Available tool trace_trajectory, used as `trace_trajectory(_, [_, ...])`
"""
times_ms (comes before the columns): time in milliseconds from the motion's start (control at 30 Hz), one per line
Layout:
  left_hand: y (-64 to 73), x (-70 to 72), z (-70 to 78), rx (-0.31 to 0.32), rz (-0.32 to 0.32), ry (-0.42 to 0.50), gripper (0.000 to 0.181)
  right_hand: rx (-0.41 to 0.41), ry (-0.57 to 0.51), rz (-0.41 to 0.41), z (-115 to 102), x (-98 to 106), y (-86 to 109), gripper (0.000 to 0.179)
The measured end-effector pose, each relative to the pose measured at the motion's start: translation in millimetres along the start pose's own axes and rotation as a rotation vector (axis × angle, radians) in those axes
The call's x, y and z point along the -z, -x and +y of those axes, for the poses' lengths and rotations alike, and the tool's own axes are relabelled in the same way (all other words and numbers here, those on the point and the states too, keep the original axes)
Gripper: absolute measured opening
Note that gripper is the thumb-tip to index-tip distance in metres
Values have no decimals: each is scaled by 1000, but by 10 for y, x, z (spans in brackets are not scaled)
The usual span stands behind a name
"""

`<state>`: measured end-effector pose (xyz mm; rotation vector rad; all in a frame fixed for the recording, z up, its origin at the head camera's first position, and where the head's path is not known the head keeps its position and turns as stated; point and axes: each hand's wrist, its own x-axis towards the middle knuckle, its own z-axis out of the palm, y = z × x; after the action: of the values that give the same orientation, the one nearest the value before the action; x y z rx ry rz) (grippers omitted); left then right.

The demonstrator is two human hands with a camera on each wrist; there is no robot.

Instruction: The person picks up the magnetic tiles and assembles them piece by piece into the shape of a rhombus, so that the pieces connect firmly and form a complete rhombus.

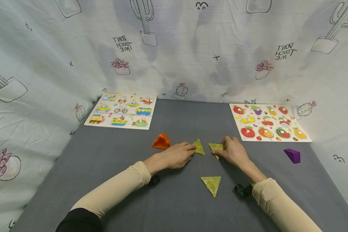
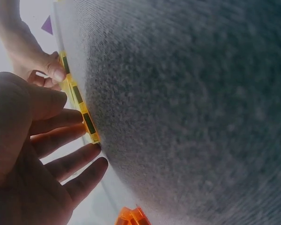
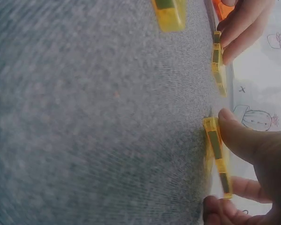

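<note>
Two see-through yellow triangle magnetic tiles lie close to each other near the middle of the table. My left hand (image 1: pixel 178 155) holds the left tile (image 1: pixel 199 147) at its left side, fingertips on its face and edge. The right tile (image 1: pixel 216 147) is pinched by my right hand (image 1: pixel 235 150), thumb on the near side and fingers round the far side. A narrow gap separates the two tiles. In the right wrist view, the pinched tile (image 3: pixel 216 145) is seen edge-on under the thumb. A third yellow triangle tile (image 1: pixel 212 184) lies flat nearer to me.
An orange pyramid shape (image 1: pixel 161 141) stands just left of my left hand. A purple wedge-shaped block (image 1: pixel 293 156) is at the right. Two picture puzzle boards lie at the back, one with vehicles (image 1: pixel 124 111), one with fruit (image 1: pixel 271 122). A patterned cloth (image 1: pixel 191 74) hangs behind the grey table.
</note>
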<state>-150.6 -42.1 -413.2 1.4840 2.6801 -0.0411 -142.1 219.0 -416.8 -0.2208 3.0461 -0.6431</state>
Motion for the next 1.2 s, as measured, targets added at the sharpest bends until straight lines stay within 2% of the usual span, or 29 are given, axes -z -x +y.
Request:
trace_trajectory(300, [-26,39,32,-20,-3,12,38,53,-114,123,-12,23,-34,32])
trace_trajectory(533, [-57,41,64,-22,-9,16,39,36,-184,169,-31,14,-47,14])
trace_trajectory(833, [-103,64,108,-17,-53,16,40,27,-196,190,-21,14,-39,15])
trace_trajectory(1200, [-164,44,147,-16,-72,-16,41,34,-234,152,-24,25,-18,15])
